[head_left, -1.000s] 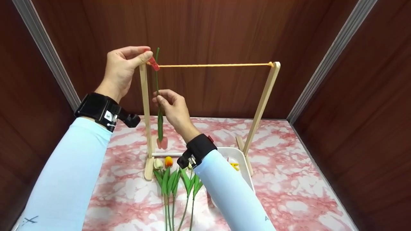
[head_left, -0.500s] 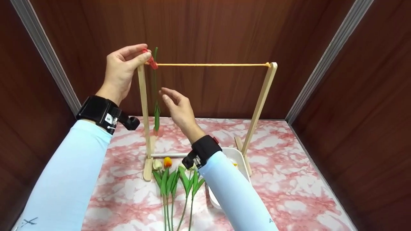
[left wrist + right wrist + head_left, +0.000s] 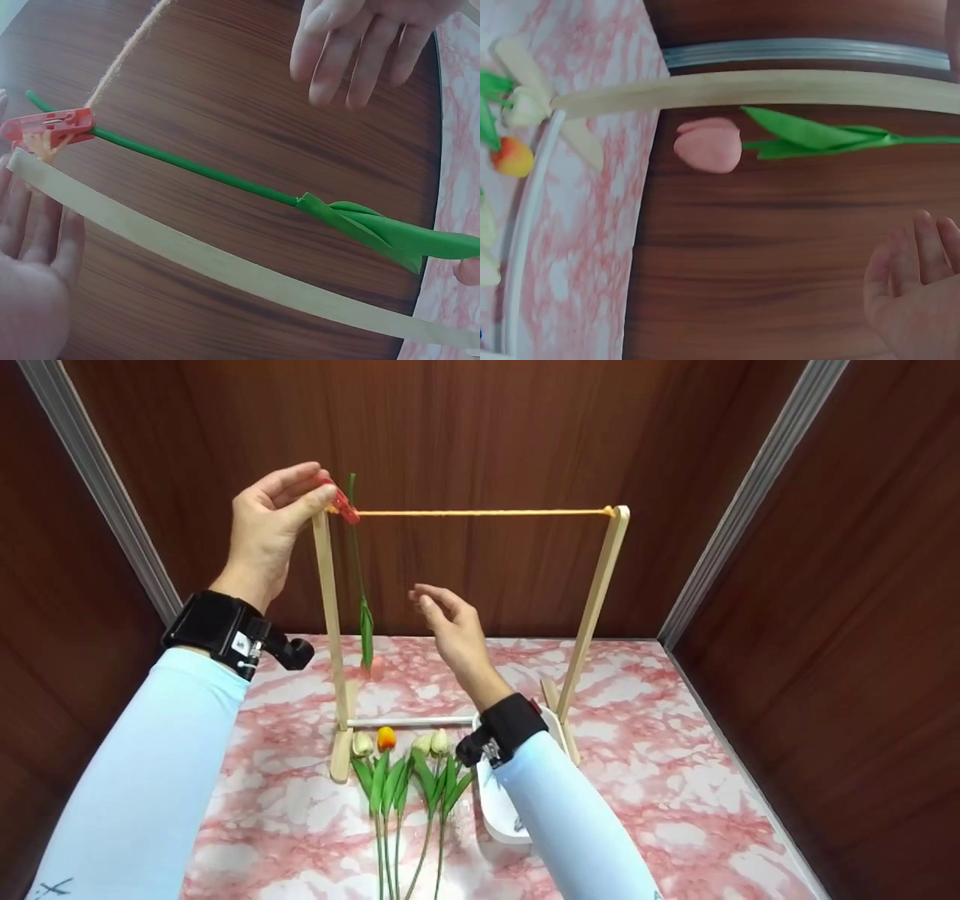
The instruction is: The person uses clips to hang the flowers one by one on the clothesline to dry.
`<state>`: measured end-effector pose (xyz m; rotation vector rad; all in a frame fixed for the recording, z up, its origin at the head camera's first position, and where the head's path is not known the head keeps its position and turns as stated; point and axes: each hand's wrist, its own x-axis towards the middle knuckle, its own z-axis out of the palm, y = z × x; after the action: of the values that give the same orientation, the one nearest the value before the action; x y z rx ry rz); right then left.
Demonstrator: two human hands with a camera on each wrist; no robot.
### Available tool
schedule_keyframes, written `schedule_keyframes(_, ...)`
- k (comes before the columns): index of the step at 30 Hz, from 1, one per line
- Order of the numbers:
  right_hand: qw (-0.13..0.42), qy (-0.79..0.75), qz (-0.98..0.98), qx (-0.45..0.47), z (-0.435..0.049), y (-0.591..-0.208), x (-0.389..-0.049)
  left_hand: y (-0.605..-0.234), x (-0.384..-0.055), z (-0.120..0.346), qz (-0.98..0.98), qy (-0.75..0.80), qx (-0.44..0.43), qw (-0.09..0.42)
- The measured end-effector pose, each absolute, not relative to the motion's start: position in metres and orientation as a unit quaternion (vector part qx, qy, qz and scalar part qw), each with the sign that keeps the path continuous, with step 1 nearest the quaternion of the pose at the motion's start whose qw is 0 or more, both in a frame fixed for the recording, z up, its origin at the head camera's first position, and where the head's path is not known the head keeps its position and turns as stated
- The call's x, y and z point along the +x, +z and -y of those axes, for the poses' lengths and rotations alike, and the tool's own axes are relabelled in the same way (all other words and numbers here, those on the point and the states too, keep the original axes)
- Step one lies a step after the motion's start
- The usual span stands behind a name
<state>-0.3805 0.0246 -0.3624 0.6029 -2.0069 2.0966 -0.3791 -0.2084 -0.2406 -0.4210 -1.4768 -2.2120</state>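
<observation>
On the marbled table [image 3: 675, 780] stands a wooden rack [image 3: 592, 607] strung with orange twine [image 3: 480, 513]. A pink tulip [image 3: 365, 630] hangs head-down from a red clip [image 3: 343, 506], which the left hand [image 3: 270, 525] pinches. The right hand [image 3: 454, 626] hovers nearby, fingers apart, holding nothing.

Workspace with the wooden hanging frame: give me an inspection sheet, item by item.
Surface: pink and white marbled tabletop.
Job's things: pink artificial tulip hangs head down by its green stem from a red plastic clip on the orange string of the pale wooden frame.
Clutter: four more artificial tulips, three white and one orange, lie by the frame's foot; white tray beside them.
Grippers: left hand touches the clip at the frame's top corner, grip unclear; right hand is open, apart from the stem.
Cables: nothing seen.
Surroundings: dark wood-panel walls.
</observation>
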Motion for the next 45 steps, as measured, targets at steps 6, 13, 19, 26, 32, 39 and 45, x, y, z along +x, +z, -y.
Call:
schedule_keyframes(6,0.121,0.690,0.681,0.211,-0.050,-0.369,-0.380,-0.243,-0.371,0.215,0.541,-0.787,-0.121,0.271)
schedule_keyframes(13,0.145,0.668,0.701,0.206,-0.082,-0.378,-0.376,-0.266,-0.357,0.219,0.534,-0.751,-0.088,0.379)
schedule_keyframes(19,0.149,0.636,0.726,0.214,-0.106,-0.394,-0.371,-0.310,-0.332,0.212,0.608,-0.685,-0.019,0.401)
schedule_keyframes(26,0.150,0.569,0.784,0.198,-0.133,-0.422,-0.358,-0.376,-0.306,0.176,0.684,-0.645,-0.017,0.340)
schedule_keyframes(32,0.140,0.477,0.846,0.192,-0.152,-0.459,-0.359,-0.429,-0.297,0.132,0.741,-0.614,-0.103,0.251)
schedule_keyframes(39,0.014,0.232,0.930,0.283,-0.164,-0.495,-0.357,-0.490,-0.285,0.097,0.829,-0.528,-0.131,0.129)
schedule_keyframes(45,-0.069,-0.002,0.920,0.386,-0.159,-0.509,-0.345,-0.526,-0.282,0.092,0.837,-0.510,-0.130,0.150)
